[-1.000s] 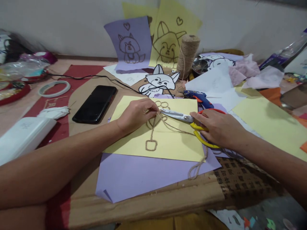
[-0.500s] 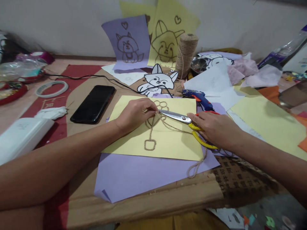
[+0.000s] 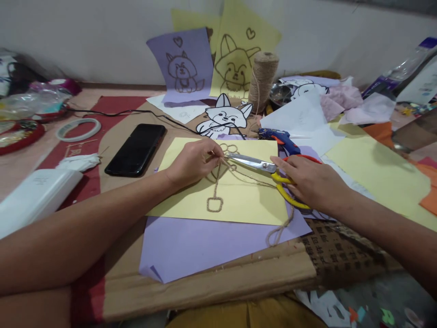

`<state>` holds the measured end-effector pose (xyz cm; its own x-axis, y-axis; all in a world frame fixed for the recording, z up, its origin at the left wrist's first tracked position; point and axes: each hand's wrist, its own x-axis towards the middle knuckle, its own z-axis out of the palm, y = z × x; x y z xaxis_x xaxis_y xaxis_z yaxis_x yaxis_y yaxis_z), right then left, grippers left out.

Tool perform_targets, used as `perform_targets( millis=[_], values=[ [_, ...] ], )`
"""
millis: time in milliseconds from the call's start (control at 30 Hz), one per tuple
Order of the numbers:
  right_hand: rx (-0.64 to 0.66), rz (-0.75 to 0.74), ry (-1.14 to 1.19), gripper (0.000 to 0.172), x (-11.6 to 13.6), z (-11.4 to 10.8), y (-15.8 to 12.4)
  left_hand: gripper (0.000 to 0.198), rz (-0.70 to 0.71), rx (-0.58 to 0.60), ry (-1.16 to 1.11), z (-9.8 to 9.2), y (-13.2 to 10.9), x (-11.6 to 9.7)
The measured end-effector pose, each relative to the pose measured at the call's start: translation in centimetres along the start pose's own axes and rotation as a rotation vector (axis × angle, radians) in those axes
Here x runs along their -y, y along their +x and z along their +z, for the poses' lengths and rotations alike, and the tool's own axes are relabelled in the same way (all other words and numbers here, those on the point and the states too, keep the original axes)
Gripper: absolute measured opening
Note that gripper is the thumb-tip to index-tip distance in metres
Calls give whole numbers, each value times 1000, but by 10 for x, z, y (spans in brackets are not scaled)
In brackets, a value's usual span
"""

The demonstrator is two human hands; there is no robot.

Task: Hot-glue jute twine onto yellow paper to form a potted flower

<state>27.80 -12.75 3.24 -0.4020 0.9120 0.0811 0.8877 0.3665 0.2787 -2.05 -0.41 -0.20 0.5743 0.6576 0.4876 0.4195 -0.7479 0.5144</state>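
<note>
My right hand (image 3: 312,180) is closed around the yellow and red handles of a pair of scissors (image 3: 251,161). Their blades point left and reach the fingertips of my left hand (image 3: 201,159). That hand pinches a strand of brown twine (image 3: 251,176) just above a yellow sheet (image 3: 180,200). From the pinch the twine runs right, under the scissors handles, and ends in a loop near the table edge. Twine shapes lie on the yellow sheet: a square (image 3: 215,205), a straight stem, and a flower-like outline partly hidden by my left hand. A purple sheet (image 3: 191,246) lies beneath.
Behind the sheet are a blue glue gun (image 3: 285,140), a fox cutout (image 3: 228,114) and a twine spool (image 3: 264,75). A black phone (image 3: 136,149), a tape roll (image 3: 78,130) and a white box (image 3: 41,196) lie left. Loose papers (image 3: 372,168) spread at right.
The scissors blades have opened slightly and shifted a little right with my right hand. My left hand keeps its pinch at the same spot. The whole view has shifted slightly.
</note>
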Motion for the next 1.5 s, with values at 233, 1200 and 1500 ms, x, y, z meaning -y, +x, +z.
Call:
perform_targets(
  millis=[233,1200,1500],
  values=[
    [-103,263,84,56,-22,-1,-42,7,217,87,40,-4,0,1],
    [30,612,434,56,-54,6,18,14,343,292,245,-7,3,4],
    [89,740,646,20,-55,36,69,20,302,317,285,-7,2,3]
  ],
)
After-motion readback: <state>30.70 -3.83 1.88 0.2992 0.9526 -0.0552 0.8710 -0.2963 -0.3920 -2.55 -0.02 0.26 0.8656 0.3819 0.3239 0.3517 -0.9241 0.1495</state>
